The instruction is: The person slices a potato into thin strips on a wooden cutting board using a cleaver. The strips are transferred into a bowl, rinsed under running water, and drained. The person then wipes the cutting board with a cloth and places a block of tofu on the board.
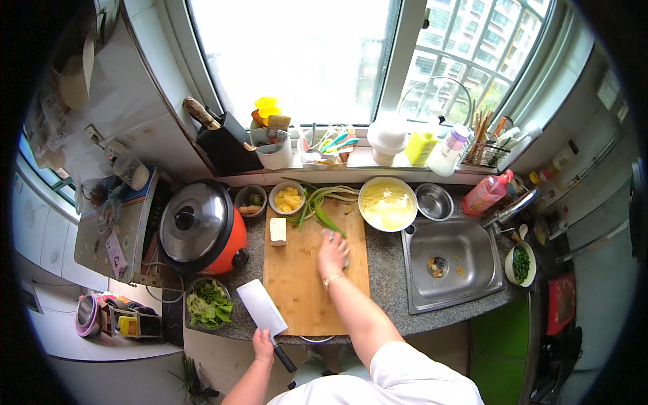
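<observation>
My left hand (262, 346) grips a cleaver (263, 308) where the blade meets its black handle. The broad blade points up and left, over the front left edge of a wooden cutting board (304, 283). On the board, my right hand (332, 255) presses down on a pale cloth or paper (346, 262), mostly hidden under the palm. Just beyond those fingers lie long green scallions (324, 215), spread across the board's far end. A white block, perhaps tofu (278, 231), rests at the board's far left.
Left of the board are an orange electric cooker (230, 248), a bowl of lettuce (208, 304) and a bowl of yellow pieces (288, 199). Rightward stand a bowl of yellow liquid (387, 203), a metal bowl (434, 201), a steel sink (450, 288) and a bowl of chopped greens (520, 264).
</observation>
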A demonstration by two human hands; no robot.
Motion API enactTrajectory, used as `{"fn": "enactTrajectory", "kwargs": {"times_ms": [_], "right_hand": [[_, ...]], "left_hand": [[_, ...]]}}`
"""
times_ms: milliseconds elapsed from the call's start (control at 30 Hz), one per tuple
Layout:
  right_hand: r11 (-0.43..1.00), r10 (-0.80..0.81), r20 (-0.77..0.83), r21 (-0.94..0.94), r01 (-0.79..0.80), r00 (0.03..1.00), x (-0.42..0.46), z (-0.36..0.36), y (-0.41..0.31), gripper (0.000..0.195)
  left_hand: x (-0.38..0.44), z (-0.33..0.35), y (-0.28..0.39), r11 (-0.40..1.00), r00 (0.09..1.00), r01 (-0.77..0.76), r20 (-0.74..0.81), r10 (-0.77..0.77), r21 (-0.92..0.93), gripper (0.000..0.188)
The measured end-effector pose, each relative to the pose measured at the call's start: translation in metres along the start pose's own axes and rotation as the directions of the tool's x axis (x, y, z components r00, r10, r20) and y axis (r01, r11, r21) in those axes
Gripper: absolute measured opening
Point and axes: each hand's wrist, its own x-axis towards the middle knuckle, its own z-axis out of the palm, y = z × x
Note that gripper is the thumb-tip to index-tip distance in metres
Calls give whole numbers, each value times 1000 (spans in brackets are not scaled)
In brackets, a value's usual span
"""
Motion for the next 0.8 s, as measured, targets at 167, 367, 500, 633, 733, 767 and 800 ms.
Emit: {"fn": "enactTrajectory", "kwargs": {"times_ms": [167, 367, 500, 633, 733, 767, 800], "right_hand": [[924, -382, 142, 65, 376, 913, -21, -29, 56, 41], [639, -9, 120, 764, -86, 993, -25, -78, 66, 30], [726, -645, 178, 445, 524, 743, -181, -78, 4, 30], [861, -497, 325, 305, 408, 805, -163, -81, 56, 39], [844, -49, 324, 519, -134, 945, -94, -120, 135, 43], [962, -70, 62, 269, 51, 996, -92, -121, 163, 45], [955, -160, 21, 257, 150, 987, -99, -132, 176, 45]], "left_hand": [[-1, -14, -10, 999, 1000, -9, 4, 9, -37, 23], [4, -7, -5, 999, 998, 44, -32, -45, -9, 18], [3, 3, 7, 990, 994, 95, -51, -101, -106, 15], [13, -9, -5, 999, 999, 44, 23, -44, -18, 17], [8, -11, -4, 996, 994, 33, 103, -41, 80, 18], [11, -5, 1, 993, 990, 16, 137, -32, 117, 19], [11, -3, 2, 995, 989, -3, 144, -12, 104, 19]]}}
